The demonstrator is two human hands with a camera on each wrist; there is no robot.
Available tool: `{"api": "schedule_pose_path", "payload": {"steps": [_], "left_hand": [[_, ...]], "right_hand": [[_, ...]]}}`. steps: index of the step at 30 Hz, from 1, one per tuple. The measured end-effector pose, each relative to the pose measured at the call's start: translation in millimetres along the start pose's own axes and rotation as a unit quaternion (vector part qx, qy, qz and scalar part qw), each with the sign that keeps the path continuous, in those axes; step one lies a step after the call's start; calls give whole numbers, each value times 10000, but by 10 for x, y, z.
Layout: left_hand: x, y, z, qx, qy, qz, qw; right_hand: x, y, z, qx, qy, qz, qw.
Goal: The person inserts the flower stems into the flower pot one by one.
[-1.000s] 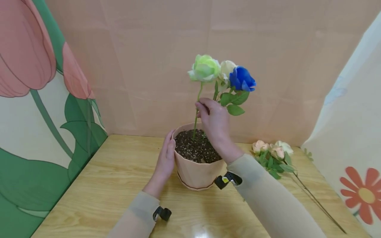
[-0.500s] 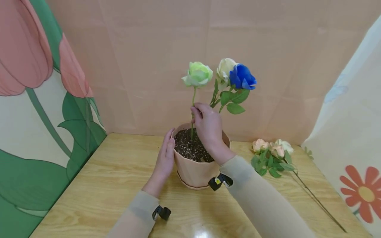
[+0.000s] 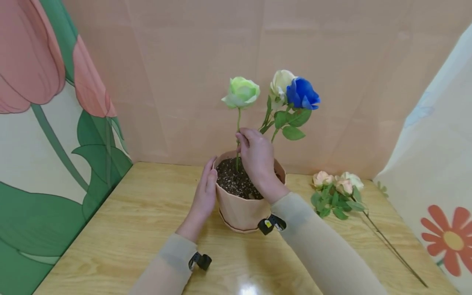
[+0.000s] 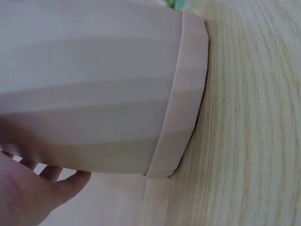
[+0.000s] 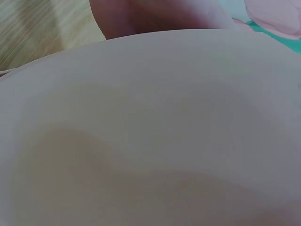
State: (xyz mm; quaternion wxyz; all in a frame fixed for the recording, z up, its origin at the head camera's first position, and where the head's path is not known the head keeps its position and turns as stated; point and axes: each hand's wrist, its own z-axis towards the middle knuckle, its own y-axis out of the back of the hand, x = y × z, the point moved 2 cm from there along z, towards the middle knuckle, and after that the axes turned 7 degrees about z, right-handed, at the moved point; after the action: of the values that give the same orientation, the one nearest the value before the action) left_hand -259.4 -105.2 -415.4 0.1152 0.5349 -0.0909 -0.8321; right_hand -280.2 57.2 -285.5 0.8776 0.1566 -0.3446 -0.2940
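Note:
My right hand [image 3: 257, 157] pinches the stem of a pale green rose [image 3: 241, 92] between thumb and fingertips. The stem's lower end stands in the dark soil [image 3: 236, 184] of a pink faceted flower pot [image 3: 241, 211]. Against the pot's left side rests my left hand [image 3: 205, 188], its fingers laid along the wall near the rim; the left wrist view shows that hand [image 4: 42, 188] beside the pot wall. A blue rose [image 3: 303, 93] and a cream rose [image 3: 282, 84] rise behind my right hand, which hides their lower stems. The pot's wall [image 5: 155, 117] fills most of the right wrist view.
On the wooden table [image 3: 147, 213], a spray of peach and white roses [image 3: 343, 186] lies to the right, its long stem pointing toward the front right corner. A saucer [image 4: 181, 103] sits under the pot. Pink backdrop cloth [image 3: 184, 82] hangs behind.
My right hand has moved left and slightly down with the green rose, which now stands further left and apart from the cream and blue roses. My left hand has stayed on the pot.

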Motion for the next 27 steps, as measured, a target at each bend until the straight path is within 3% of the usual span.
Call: {"api": "schedule_pose_path", "payload": {"steps": [9,14,27], "left_hand": [[-28,-4,-9,43,5,-65,10000],[-26,-10,-16,48,60,-41,10000],[-30,35,-42,8,58,-67,10000]], "right_hand": [[-33,-19,-17,18,-122,-124,9998],[-37,-5,-49,-147,-400,109,9990],[6,-8,-53,-331,-523,497,9968]]}}
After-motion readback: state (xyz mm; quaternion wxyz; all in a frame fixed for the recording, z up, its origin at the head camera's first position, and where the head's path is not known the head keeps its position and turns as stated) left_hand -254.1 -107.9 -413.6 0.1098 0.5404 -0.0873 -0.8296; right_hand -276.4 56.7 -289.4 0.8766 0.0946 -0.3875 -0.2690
